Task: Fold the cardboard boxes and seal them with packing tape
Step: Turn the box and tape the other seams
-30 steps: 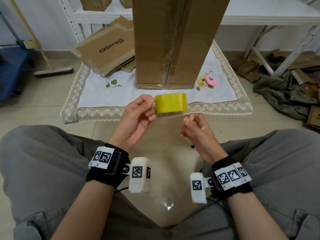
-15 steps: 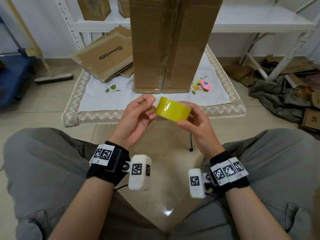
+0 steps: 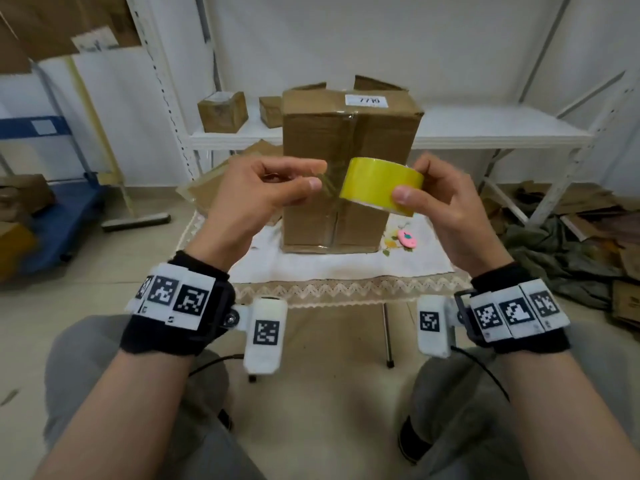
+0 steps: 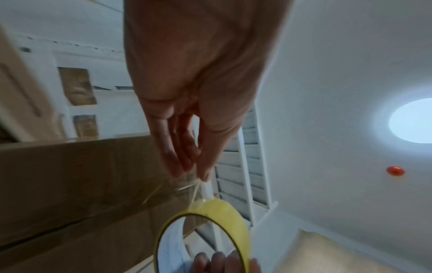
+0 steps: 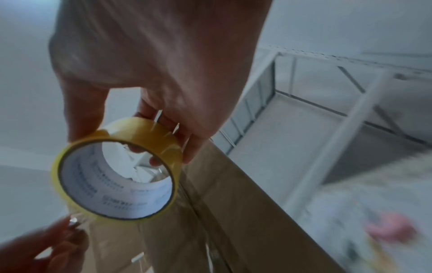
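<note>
A tall cardboard box (image 3: 349, 174) is standing on the cloth-covered counter (image 3: 346, 268) before white shelving (image 3: 485, 129). The right hand (image 3: 446, 206) is now gripping the yellow tape roll (image 3: 379, 187), raised higher than before, while the left hand (image 3: 256, 199) is pinching its loose tape end (image 3: 329, 183) instead of the roll.
</note>
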The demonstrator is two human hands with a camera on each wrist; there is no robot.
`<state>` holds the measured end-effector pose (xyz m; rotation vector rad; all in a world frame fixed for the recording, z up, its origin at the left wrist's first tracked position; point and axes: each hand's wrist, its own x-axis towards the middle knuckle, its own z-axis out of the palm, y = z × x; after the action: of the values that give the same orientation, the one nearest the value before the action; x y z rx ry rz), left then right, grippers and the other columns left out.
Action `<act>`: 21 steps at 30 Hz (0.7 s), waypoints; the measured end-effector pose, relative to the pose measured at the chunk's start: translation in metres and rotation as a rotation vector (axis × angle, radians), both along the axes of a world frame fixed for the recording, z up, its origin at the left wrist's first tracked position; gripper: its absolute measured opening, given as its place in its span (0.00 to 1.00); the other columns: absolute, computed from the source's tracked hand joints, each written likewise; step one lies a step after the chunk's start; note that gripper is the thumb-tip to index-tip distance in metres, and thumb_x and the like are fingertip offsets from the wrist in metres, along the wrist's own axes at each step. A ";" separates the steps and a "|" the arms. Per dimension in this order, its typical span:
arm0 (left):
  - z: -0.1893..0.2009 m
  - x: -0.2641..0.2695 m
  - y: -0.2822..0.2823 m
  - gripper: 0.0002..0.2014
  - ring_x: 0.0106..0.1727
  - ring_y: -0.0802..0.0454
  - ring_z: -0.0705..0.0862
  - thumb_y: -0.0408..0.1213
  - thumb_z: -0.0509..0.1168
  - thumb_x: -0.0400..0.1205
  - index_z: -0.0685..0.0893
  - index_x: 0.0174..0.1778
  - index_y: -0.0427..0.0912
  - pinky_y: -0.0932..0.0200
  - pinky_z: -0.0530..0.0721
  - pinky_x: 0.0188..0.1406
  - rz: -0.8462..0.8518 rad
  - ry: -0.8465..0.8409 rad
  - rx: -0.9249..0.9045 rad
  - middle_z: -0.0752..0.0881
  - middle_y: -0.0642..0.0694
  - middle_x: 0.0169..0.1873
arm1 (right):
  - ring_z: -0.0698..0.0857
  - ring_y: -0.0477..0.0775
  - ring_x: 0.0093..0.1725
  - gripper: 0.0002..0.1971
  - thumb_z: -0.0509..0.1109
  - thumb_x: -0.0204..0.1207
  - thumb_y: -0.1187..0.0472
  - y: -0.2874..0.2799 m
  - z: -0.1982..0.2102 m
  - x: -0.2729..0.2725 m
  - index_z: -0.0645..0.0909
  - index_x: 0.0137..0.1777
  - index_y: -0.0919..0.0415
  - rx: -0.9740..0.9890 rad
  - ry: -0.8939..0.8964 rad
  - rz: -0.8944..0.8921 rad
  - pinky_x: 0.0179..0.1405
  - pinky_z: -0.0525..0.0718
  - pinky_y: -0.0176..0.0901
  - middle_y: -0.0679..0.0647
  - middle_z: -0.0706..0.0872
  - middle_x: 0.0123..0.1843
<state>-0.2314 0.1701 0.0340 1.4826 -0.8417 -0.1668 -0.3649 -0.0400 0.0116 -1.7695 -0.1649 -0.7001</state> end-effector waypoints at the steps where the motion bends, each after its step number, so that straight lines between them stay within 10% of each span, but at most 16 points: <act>1: 0.009 0.000 -0.002 0.13 0.44 0.51 0.89 0.29 0.76 0.77 0.91 0.58 0.38 0.57 0.90 0.54 0.013 -0.020 -0.030 0.90 0.28 0.46 | 0.72 0.55 0.40 0.11 0.75 0.72 0.53 -0.001 0.013 0.002 0.74 0.40 0.54 -0.025 -0.021 0.008 0.38 0.71 0.44 0.53 0.72 0.38; 5: 0.042 0.010 -0.010 0.17 0.46 0.51 0.90 0.29 0.77 0.76 0.90 0.61 0.39 0.56 0.90 0.53 0.041 -0.003 -0.120 0.88 0.40 0.39 | 0.74 0.47 0.38 0.09 0.74 0.74 0.54 -0.009 0.059 0.007 0.75 0.39 0.49 -0.167 -0.084 -0.020 0.38 0.72 0.38 0.39 0.76 0.35; 12: 0.073 0.030 -0.021 0.06 0.48 0.50 0.92 0.32 0.79 0.74 0.93 0.46 0.37 0.54 0.91 0.54 0.092 0.047 -0.041 0.93 0.41 0.44 | 0.73 0.49 0.40 0.16 0.74 0.75 0.52 -0.021 0.091 0.017 0.75 0.42 0.65 -0.392 -0.067 -0.130 0.40 0.70 0.40 0.50 0.74 0.37; 21: 0.058 0.041 -0.031 0.06 0.49 0.59 0.89 0.38 0.80 0.73 0.94 0.44 0.45 0.64 0.81 0.43 0.302 0.045 -0.041 0.93 0.54 0.40 | 0.76 0.44 0.39 0.10 0.72 0.76 0.48 -0.025 0.094 0.023 0.75 0.40 0.50 -0.573 0.015 -0.239 0.38 0.71 0.31 0.45 0.77 0.37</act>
<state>-0.1903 0.1390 0.0921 1.5425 -0.5736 0.0419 -0.3414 -0.0653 0.1061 -2.3690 -0.1543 -0.8683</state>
